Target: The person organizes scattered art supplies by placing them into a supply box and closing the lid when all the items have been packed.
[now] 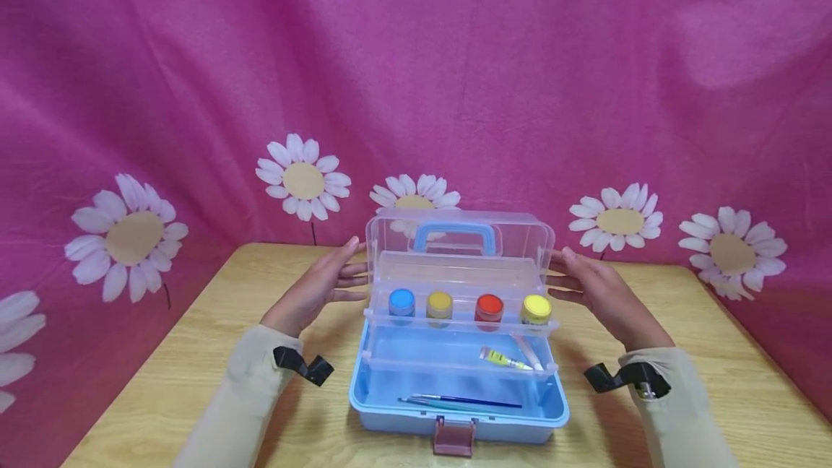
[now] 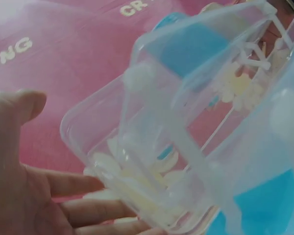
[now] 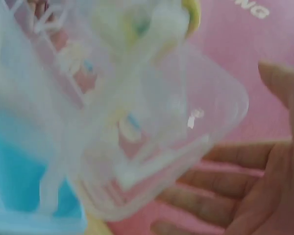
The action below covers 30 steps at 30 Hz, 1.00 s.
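A light blue storage box (image 1: pixel 455 410) stands on the wooden table (image 1: pixel 195 381) with its clear lid (image 1: pixel 458 237) raised upright. My left hand (image 1: pixel 328 282) is at the lid's left side and my right hand (image 1: pixel 588 287) at its right side. Both have straight fingers whose tips reach the lid's edges. A clear lift-out tray (image 1: pixel 461 323) carries a blue jar (image 1: pixel 401 302), an ochre jar (image 1: pixel 439 304), a red jar (image 1: pixel 489 308) and a yellow jar (image 1: pixel 536 308). The wrist views show each open palm, left hand (image 2: pixel 34 196) and right hand (image 3: pixel 245 196), beside the lid (image 2: pixel 152 147).
A yellow paint tube (image 1: pixel 503 360) lies on a lower tray and thin brushes (image 1: pixel 461 402) lie in the box's bottom. A pink latch (image 1: pixel 453 437) hangs at the front. Pink cloth with daisies (image 1: pixel 302 179) surrounds the table on three sides.
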Tool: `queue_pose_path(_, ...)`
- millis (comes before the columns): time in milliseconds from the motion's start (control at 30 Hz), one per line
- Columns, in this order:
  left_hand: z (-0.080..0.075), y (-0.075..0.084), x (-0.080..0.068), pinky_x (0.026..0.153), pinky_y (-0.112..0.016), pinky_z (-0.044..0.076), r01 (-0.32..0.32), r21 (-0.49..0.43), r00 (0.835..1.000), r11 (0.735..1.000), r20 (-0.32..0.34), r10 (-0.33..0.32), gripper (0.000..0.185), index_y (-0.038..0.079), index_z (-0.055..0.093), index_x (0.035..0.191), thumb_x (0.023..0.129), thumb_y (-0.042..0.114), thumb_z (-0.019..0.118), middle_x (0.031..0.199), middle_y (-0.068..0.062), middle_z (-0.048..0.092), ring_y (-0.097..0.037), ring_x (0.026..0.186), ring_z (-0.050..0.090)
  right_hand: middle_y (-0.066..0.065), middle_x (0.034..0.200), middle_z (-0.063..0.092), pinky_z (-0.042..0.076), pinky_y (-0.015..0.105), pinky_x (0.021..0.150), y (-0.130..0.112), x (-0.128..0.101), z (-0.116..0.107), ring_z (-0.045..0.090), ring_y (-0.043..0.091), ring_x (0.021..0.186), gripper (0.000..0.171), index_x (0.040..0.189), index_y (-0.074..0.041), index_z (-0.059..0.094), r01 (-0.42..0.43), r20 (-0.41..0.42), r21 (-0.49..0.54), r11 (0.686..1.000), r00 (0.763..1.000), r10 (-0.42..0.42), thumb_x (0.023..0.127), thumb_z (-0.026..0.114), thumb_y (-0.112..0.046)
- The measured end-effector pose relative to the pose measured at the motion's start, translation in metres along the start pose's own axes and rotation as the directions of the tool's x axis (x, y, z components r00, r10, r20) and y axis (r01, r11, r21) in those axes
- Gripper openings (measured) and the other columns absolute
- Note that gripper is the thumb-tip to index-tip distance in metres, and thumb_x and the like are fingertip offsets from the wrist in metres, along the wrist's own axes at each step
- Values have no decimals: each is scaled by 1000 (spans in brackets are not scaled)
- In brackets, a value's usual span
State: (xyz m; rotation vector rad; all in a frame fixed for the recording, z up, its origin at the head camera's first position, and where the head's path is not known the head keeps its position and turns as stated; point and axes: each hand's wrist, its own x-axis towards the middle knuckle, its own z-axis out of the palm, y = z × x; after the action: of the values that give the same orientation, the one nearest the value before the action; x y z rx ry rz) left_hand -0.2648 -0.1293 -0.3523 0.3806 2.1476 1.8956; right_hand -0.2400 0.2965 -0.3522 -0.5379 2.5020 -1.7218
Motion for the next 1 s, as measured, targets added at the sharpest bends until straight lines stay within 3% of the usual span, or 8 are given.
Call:
queue_pose_path(167, 6, 9, -3, 94, -44, 51, 12, 52, 999, 999, -47, -10, 85, 5, 39, 145, 91, 70, 36, 138, -20, 52, -35, 123, 54, 23, 142, 46, 49, 46, 96, -21, -3, 3, 49, 40, 126, 80, 146, 1, 36, -109, -23, -5, 994, 994, 109, 98, 26, -62)
queue_pose_path(333, 11, 12, -6, 97, -47, 48, 25, 61, 997, 998, -69, -21, 80, 2, 44, 142, 94, 65, 34, 136, -21, 53, -36, 121, 55, 28, 143, 42, 46, 51, 98, -32, -7, 7, 46, 44, 128, 87, 146, 5, 34, -173, -46, 33, 984, 984, 175, 96, 25, -66)
queue_pose_path(533, 15, 16, -9, 98, -47, 48, 53, 105, 994, 993, -105, -42, 81, 1, 49, 139, 93, 66, 34, 133, -21, 56, -35, 119, 57, 25, 143, 44, 43, 55, 101, -37, -7, 13, 48, 43, 126, 93, 145, 1, 38, -247, -110, 30, 969, 962, 248, 90, 29, -73)
queue_pose_path(800, 22, 20, -7, 99, -49, 46, 53, 131, 988, 990, -154, -33, 81, 0, 52, 135, 92, 67, 38, 129, -21, 58, -36, 116, 59, 25, 139, 49, 43, 53, 101, -38, -7, 14, 51, 41, 124, 91, 142, 2, 42, -238, -143, 22, 971, 961, 238, 90, 33, -72)
queue_pose_path(1000, 26, 19, -6, 97, -47, 48, 42, 98, 980, 994, -199, -22, 76, -1, 51, 136, 93, 62, 42, 131, -23, 57, -37, 116, 59, 24, 135, 52, 46, 49, 98, -36, -6, 14, 55, 38, 121, 89, 140, 3, 46, -239, -179, 35, 970, 954, 242, 90, 37, -70)
